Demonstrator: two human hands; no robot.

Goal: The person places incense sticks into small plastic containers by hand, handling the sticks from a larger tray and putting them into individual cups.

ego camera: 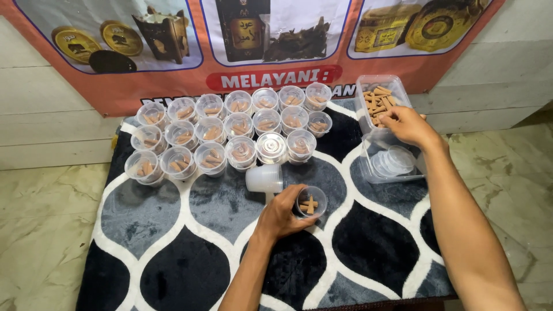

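While the left hand (282, 216) curls around a small clear plastic cup (311, 202) near the middle of the patterned mat (173, 253), the right hand (406, 125) reaches into a rectangular clear tub of brown sticks (377, 103) at the far right. Left fingers grip the cup rim and side; the cup sits on the mat, upright, with a few short brown sticks (309, 205) inside, so filling looks partly done. Right hand is curled over the tub's near edge, fingers bent down among the loose sticks; cannot tell whether it pinches any yet.

Progress, judged from layout: three rows of filled cups (230, 129) stand on the far left part of the mat, about twenty, each with sticks inside. One cup in the near row (271, 147) appears lidded; the others look open, so lidding seems mostly left. A stack of empty cups (264, 178) lies on its side just beyond the left hand, so more cups remain to fill. A second clear tub (394, 163) just near of the stick tub holds round clear lids.

Hard to make out: stick count per cup, how many cups in the stack, how deep the stick supply goes. Right fingertips are hidden by the hand's back. A banner (115, 86) on the far wall is cut off at top; the mat's near edge is cropped.
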